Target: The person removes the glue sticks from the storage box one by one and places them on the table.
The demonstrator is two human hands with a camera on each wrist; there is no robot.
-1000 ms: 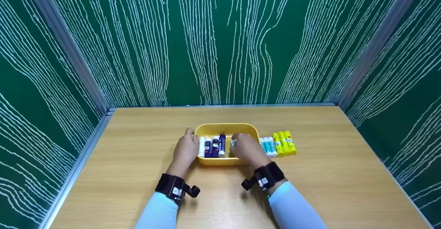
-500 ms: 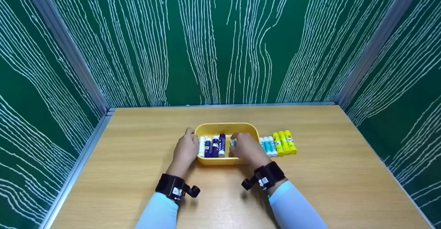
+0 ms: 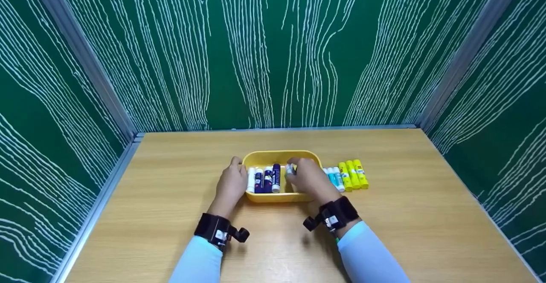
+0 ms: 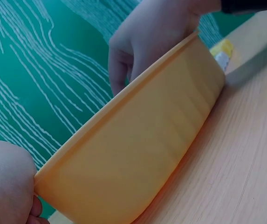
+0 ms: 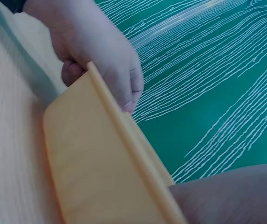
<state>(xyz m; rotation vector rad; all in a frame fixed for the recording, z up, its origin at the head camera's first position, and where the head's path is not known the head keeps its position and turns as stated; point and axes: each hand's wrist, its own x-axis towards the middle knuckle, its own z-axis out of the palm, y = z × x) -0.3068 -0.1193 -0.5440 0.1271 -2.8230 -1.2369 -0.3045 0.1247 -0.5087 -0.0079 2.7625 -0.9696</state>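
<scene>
A yellow plastic bin [image 3: 277, 198] stands on the table, its long wall [image 4: 138, 135] filling much of the left wrist view. My left hand [image 3: 231, 183] grips the bin's left end, thumb and fingers on either side of the rim [image 5: 100, 84]. Inside, toward the left, a white glue stick [image 3: 251, 180] and several dark purple glue sticks [image 3: 267, 180] lie side by side. Over the bin's right half, my right hand [image 3: 315, 180] pinches a whitish glue stick [image 3: 290, 169], mostly covered by the fingers. The near wall hides the bin's contents in both wrist views.
Right of the bin, several white-and-teal glue sticks [image 3: 335, 178] lie in a row with 3 yellow glue sticks [image 3: 353, 175]. The wooden table [image 3: 179, 163] is bordered by green panels [image 3: 187, 53] with white wavy lines and metal-coloured edging.
My right hand has risen slightly with the whitish glue stick, which shows a little more and sits more tilted. My left hand keeps its grip on the bin.
</scene>
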